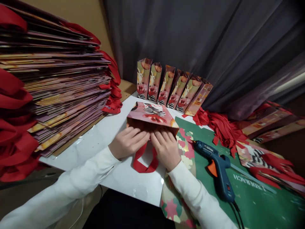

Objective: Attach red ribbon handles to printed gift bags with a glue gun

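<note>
A printed paper gift bag [152,113] with zebra stripes lies on its side on the white tabletop, its opening facing me. My left hand [130,141] grips the lower edge of that opening, fingers reaching inside. Beside it, my right hand [165,146] grips the same edge with its fingers curled over into the bag. A red ribbon handle [145,168] loops out toward me between my wrists. My fingertips and the inside of the bag are mostly hidden.
A tall stack of flat bags [71,86] with red ribbons rises at left. Several upright bags [166,84] line the back. A blue glue gun [218,167] lies on a green sheet [238,194] at right, near cut red ribbons [225,127] and a flat bag [257,156].
</note>
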A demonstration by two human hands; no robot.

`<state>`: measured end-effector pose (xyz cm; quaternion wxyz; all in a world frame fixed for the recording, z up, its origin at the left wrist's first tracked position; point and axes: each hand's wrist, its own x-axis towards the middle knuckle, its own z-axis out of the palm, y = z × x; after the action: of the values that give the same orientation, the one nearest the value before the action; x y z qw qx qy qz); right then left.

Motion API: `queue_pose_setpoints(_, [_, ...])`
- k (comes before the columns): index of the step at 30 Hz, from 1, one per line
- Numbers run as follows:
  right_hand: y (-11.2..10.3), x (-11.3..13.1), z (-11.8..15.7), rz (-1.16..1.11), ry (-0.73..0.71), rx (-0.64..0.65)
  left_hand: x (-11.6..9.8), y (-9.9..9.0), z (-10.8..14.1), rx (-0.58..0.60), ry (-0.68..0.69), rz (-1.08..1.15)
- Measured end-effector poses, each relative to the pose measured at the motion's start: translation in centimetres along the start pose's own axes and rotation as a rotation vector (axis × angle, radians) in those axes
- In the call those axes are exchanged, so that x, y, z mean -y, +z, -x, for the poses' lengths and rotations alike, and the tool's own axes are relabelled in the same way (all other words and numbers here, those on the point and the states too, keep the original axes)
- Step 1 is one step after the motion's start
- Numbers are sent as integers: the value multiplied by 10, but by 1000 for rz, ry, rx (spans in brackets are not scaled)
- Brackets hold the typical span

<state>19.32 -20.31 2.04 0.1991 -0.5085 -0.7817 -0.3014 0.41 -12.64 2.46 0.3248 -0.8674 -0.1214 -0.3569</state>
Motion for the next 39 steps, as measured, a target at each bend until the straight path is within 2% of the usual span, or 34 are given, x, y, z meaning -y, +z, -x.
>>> queue_pose_setpoints(3, [8, 3, 3, -56, -40, -133, -6, 2, -7, -89, 22, 30])
queue_pose_setpoints(7, [11, -3, 7, -61, -45, -195, -5, 3, -7, -71, 32, 34])
queue_pose_setpoints(13, [3, -14, 10, -57, -29, -177, 5, 3, 1, -26, 40, 27])
queue_pose_setpoints(18, [-6, -23, 13, -34, -59, -124, 15, 7, 17, -79, 46, 66])
queue_pose_setpoints(21, [-7, -24, 15, -31, -41, -164, 15, 10, 24, -111, 23, 82])
queue_pose_setpoints(26, [-7, -24, 16, -5, -38, -193, 16, 6, 18, -135, 7, 104])
queue_pose_setpoints(32, [-4, -27, 15, 40, -91, -131, 21, 2, 12, -53, 41, 122])
queue_pose_setpoints(36, [-1, -31, 17, -21, -131, -169, 19, 2, 14, -105, 62, 116])
queue_pose_setpoints(39, [0, -33, 18, -47, -107, -193, 18, 2, 14, -140, 58, 113])
